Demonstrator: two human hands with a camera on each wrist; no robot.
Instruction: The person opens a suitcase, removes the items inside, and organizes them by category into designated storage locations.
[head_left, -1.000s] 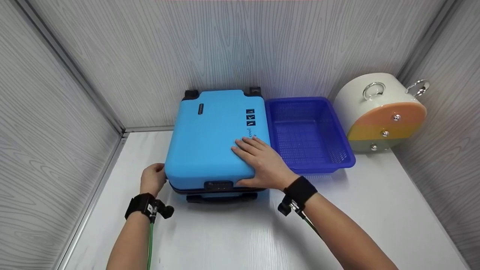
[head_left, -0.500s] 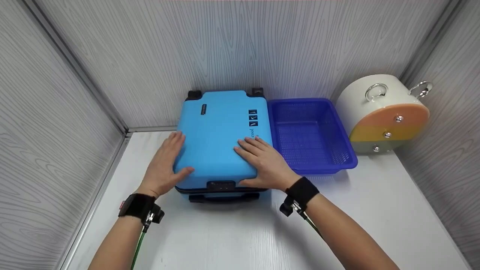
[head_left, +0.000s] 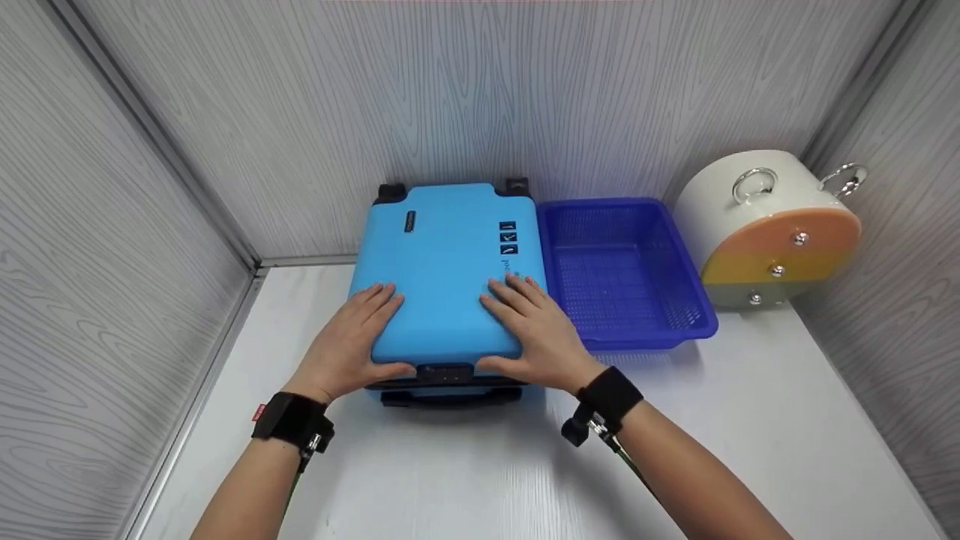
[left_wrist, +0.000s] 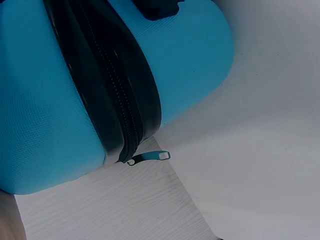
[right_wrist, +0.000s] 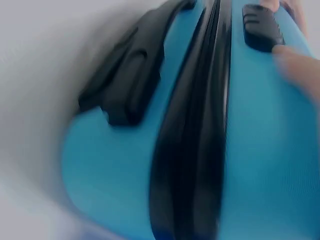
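A blue hard-shell suitcase (head_left: 450,300) lies flat, its wheels against the back wall and its black handle (head_left: 450,397) facing me. My left hand (head_left: 349,341) rests on its front left corner, fingers extended over the top and thumb along the front edge. Mirroring it, my right hand (head_left: 540,337) lies on the front right corner, thumb beside the black lock (head_left: 445,373). In the left wrist view a zipper (left_wrist: 117,80) runs along the dark band, and a zipper pull (left_wrist: 150,156) hangs at its end. The right wrist view is blurred; it shows the handle (right_wrist: 135,70) and dark band.
A dark blue plastic basket (head_left: 694,300) stands just right of the suitcase. Farther right is a white container (head_left: 720,180) with a striped orange, yellow and green front and metal ring handles. Grey wood-grain walls enclose the white table (head_left: 465,480) on three sides.
My left hand has come up from low at the suitcase's left side onto its top, then slid right toward the front corner. My right hand has stayed on the right corner, shifting slightly.
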